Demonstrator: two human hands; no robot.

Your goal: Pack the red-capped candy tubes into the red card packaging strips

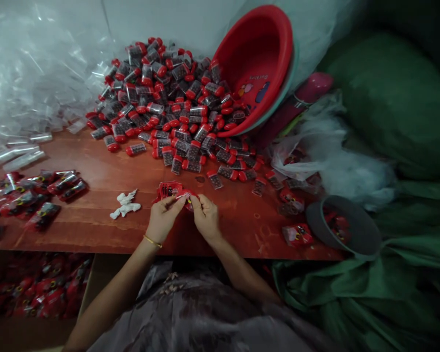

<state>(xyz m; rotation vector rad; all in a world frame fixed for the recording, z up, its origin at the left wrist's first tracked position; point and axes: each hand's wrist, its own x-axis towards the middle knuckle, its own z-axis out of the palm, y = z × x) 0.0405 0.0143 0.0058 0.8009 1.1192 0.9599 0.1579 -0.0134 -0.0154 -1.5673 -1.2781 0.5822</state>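
Note:
My left hand (163,215) and my right hand (205,215) meet over the near middle of the red-brown table (95,215). Both are closed, pinching a small red packet (188,198) between their fingertips. Just beyond the fingers lies another red packet (168,188) on the table. A gold bangle (152,241) circles my left wrist. A large heap of small red-capped clear cases (168,102) covers the far middle of the table.
A tipped red basin (258,63) leans at the back right. Filled packets (40,193) lie at the left, clear plastic sleeves (25,98) behind them. A grey bowl (342,227) sits at the right edge. White scrap (125,204) lies near my left hand. A box of packets (40,288) stands below.

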